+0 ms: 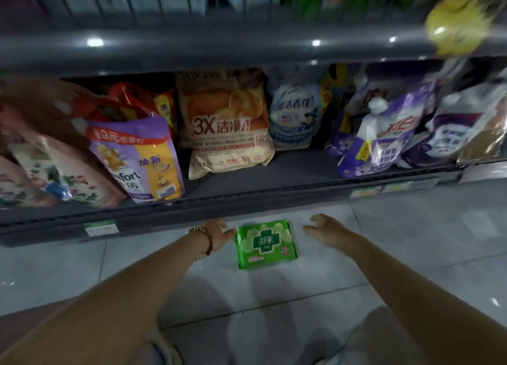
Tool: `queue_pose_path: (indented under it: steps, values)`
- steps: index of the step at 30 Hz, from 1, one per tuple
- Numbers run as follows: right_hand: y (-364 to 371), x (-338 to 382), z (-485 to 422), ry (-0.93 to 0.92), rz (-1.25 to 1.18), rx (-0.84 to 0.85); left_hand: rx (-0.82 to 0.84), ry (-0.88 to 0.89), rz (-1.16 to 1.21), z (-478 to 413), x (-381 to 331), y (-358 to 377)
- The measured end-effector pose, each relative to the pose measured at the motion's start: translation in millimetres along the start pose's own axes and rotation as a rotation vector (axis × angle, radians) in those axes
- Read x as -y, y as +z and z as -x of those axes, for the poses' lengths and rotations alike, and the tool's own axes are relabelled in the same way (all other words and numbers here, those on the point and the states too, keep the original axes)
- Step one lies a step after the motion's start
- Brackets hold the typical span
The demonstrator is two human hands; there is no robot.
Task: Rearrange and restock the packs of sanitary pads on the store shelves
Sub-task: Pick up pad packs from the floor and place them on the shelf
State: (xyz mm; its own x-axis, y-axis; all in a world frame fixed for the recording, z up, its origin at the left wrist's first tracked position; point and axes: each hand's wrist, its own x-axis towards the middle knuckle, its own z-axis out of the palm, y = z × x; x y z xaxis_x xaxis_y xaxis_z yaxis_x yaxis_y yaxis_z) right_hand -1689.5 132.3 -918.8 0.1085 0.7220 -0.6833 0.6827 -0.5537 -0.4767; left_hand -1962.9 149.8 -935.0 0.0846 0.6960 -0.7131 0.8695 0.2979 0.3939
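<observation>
A row of soft refill bags stands side by side: a pink floral pouch point(55, 172) at the far left; just beside it a purple-and-yellow Comfort pouch point(137, 158), with a red-orange bag point(129, 98) behind; a beige bag point(227, 128) printed with oranges and "3X" in the middle; a white-and-blue pouch point(295, 117) set further back; a purple-and-white spouted pouch point(384, 134) leaning at the right; a blurred yellow item point(455, 27) hangs top right; below lie a green-and-white price label point(100, 227) and grey floor tiles point(411, 241)

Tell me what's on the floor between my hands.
A green pack of sanitary pads, flat on the floor tiles between left hand and right hand, seen in the head view.
</observation>
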Motion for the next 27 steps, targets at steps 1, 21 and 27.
queue_pose_path:
  steps: [1, 21, 27]
  values:
    - [-14, 8, 15, -0.038, 0.044, -0.007, -0.013, 0.051, -0.033, 14, -9, -14]
    - [-209, 203, 222, -0.732, -0.003, -0.46, -0.502, 0.692, -0.047, 233, -185, -235]
    - [-247, 219, 182, -0.76, -0.189, -0.555, -0.567, 0.755, -0.046, 216, -235, -264]
